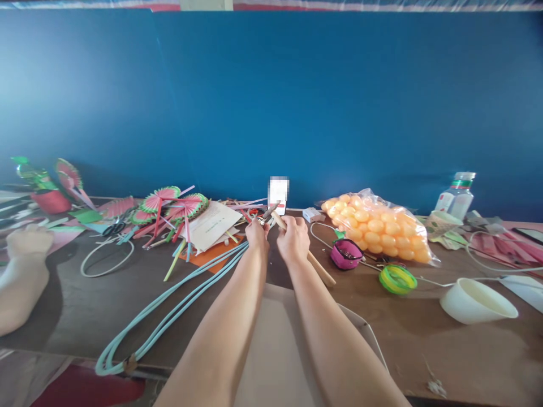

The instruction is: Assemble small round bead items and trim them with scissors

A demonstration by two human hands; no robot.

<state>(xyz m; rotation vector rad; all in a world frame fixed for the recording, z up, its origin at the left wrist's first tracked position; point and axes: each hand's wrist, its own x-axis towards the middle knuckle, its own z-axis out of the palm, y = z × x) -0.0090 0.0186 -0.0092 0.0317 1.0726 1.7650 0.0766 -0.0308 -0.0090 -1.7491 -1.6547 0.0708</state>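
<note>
My left hand (257, 233) is closed around a small dark grey tool (272, 210), whose tip points up and right; its exact kind is too small to tell. My right hand (294, 239) wraps round a pale wooden stick (321, 269), which comes out below the palm toward the lower right. A light wooden end also shows above the right fingers, close to the grey tool. Pale blue tubing (161, 333) lies in long loops on the table and runs up to my left wrist. Just beyond both hands, a phone (279, 195) stands against the blue wall.
Left are paper fans (159, 199), a printed sheet (214, 223), scissors (113, 227) and another person's hand (29, 242). Right are a bag of orange balls (377, 226), a purple pouch (345, 253), yellow-green tape rolls (397, 279), a white cup (477, 302) and a bottle (461, 195).
</note>
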